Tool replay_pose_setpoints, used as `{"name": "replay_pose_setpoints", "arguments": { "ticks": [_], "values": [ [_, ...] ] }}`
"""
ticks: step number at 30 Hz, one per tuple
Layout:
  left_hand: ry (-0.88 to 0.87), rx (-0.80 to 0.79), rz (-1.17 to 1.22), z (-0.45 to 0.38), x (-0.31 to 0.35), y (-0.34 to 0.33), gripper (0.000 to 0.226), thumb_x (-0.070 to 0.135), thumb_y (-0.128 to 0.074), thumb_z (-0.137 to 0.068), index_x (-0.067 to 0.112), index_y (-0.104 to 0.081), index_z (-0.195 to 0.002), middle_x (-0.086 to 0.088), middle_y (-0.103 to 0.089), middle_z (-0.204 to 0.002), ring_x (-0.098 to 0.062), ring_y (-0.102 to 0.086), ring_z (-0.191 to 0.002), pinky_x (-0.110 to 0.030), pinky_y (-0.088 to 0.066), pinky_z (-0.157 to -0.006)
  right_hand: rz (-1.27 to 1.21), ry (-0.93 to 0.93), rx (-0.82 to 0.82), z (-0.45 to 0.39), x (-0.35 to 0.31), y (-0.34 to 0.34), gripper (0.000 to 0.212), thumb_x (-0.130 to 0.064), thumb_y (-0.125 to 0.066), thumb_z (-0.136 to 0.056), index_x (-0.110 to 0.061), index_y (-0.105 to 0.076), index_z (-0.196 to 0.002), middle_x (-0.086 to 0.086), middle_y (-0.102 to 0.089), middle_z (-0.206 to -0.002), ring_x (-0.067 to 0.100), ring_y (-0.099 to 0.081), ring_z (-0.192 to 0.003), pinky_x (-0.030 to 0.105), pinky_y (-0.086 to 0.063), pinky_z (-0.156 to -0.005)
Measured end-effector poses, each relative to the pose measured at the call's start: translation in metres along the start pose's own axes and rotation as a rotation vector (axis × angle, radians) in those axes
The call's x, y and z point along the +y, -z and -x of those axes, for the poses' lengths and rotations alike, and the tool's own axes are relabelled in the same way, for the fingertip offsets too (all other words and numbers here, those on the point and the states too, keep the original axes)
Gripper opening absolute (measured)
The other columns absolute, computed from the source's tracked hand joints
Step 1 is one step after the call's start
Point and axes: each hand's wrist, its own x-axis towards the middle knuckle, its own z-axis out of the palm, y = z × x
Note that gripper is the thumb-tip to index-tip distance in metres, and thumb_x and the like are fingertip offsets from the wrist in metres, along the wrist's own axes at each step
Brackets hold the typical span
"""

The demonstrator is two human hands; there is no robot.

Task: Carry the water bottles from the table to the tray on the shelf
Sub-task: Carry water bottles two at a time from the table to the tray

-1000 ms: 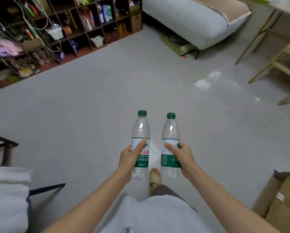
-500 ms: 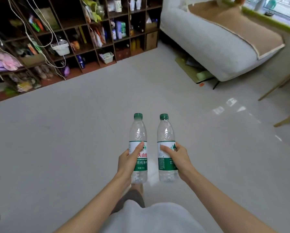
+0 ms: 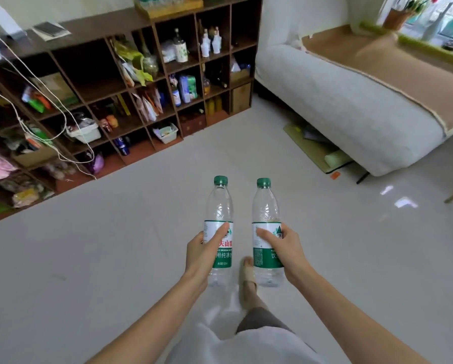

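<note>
Head view | left hand (image 3: 203, 254) wrapped round left bottle (image 3: 219, 229), right hand (image 3: 285, 252) round right bottle (image 3: 267, 232), both upright above floor | advisable: keep upright, apart | tray (image 3: 167, 6) atop shelf (image 3: 130, 82), far ahead

Single head-worn wide-angle view, forward and down; forearms near, floor (image 3: 94, 271) below, shelf (image 3: 151, 82) farther ahead
</note>
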Motion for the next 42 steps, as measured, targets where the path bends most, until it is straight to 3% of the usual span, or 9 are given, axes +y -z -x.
{"name": "replay_pose_setpoints", "arguments": {
  "ticks": [3,11,17,20,23,33,36,39,42],
  "values": [
    [-0.046,0.063,0.046,-0.072,0.054,-0.026,0.028,0.038,-0.075,-0.08,0.013,-0.07,-0.093,-0.009,-0.076,-0.088,-0.025,-0.073,-0.08,-0.031,-0.059,-0.066,0.007,0.043,-0.049,-0.083,-0.054,-0.012,0.024,-0.02,-0.074,-0.082,-0.017,-0.061,-0.101,0.008,-0.072,-0.095,0.025,-0.072,-0.083,0.037,-0.06,-0.071],
    [-0.132,0.192,0.186,-0.232,0.209,-0.07,0.03,0.036,-0.069,-0.085,0.015,-0.067,-0.106,-0.004,-0.073,-0.093,-0.016,-0.071,-0.076,-0.017,-0.052,-0.051,0.163,0.146,-0.178,-0.271,-0.216,-0.057,0.033,-0.022,-0.077,-0.079,-0.015,-0.061,-0.107,0.005,-0.072,-0.097,0.022,-0.07,-0.086,0.038,-0.058,-0.078],
    [-0.185,0.189,0.198,-0.375,0.305,-0.075,0.021,0.035,-0.071,-0.083,0.021,-0.067,-0.098,-0.003,-0.074,-0.092,-0.016,-0.071,-0.077,-0.023,-0.053,-0.058,0.228,0.251,-0.238,-0.406,-0.318,-0.113,0.037,-0.024,-0.078,-0.078,-0.022,-0.061,-0.11,-0.004,-0.071,-0.097,0.017,-0.071,-0.086,0.034,-0.058,-0.075],
    [-0.215,0.188,0.203,-0.449,0.361,-0.074,0.033,0.036,-0.071,-0.083,0.017,-0.066,-0.109,-0.003,-0.073,-0.098,-0.017,-0.071,-0.082,-0.025,-0.053,-0.061,0.24,0.31,-0.223,-0.47,-0.373,-0.147,0.035,-0.023,-0.079,-0.077,-0.026,-0.061,-0.107,-0.007,-0.07,-0.095,0.014,-0.07,-0.085,0.032,-0.058,-0.075],
    [-0.224,0.166,0.224,-0.513,0.424,-0.07,0.037,0.038,-0.071,-0.083,0.017,-0.066,-0.113,-0.004,-0.074,-0.101,-0.019,-0.071,-0.085,-0.028,-0.055,-0.067,0.232,0.327,-0.204,-0.526,-0.431,-0.179,0.038,-0.021,-0.078,-0.078,-0.023,-0.062,-0.112,-0.002,-0.07,-0.101,0.018,-0.07,-0.089,0.038,-0.057,-0.081],
    [-0.344,0.19,0.213,-0.705,0.602,-0.062,0.031,0.041,-0.072,-0.081,0.026,-0.069,-0.108,0.001,-0.075,-0.099,-0.014,-0.072,-0.088,-0.031,-0.057,-0.077,0.137,0.435,-0.271,-0.722,-0.596,-0.272,0.042,-0.017,-0.077,-0.08,-0.016,-0.062,-0.119,-0.006,-0.073,-0.099,0.011,-0.071,-0.088,0.032,-0.056,-0.079],
    [-0.379,0.246,0.211,-0.761,0.643,-0.064,0.016,0.039,-0.071,-0.083,0.033,-0.067,-0.097,0.01,-0.074,-0.091,0.0,-0.071,-0.078,-0.016,-0.054,-0.064,0.149,0.473,-0.341,-0.787,-0.635,-0.301,0.039,-0.016,-0.076,-0.08,-0.016,-0.063,-0.116,-0.006,-0.073,-0.098,0.009,-0.072,-0.086,0.029,-0.057,-0.076],
    [-0.399,0.313,0.221,-0.811,0.682,-0.063,0.032,0.041,-0.07,-0.082,0.026,-0.068,-0.11,0.004,-0.075,-0.1,-0.011,-0.072,-0.088,-0.028,-0.057,-0.074,0.179,0.49,-0.406,-0.847,-0.676,-0.332,0.039,-0.018,-0.078,-0.079,-0.017,-0.063,-0.115,-0.003,-0.074,-0.102,0.012,-0.071,-0.091,0.034,-0.058,-0.08],
    [-0.425,0.353,0.245,-0.858,0.722,-0.055,0.034,0.042,-0.071,-0.081,0.031,-0.065,-0.112,0.009,-0.073,-0.104,-0.011,-0.069,-0.097,-0.035,-0.056,-0.083,0.229,0.527,-0.466,-0.894,-0.722,-0.365,0.042,-0.02,-0.078,-0.079,-0.02,-0.061,-0.118,-0.005,-0.072,-0.102,0.0,-0.069,-0.085,0.02,-0.057,-0.071]
  ]
}}
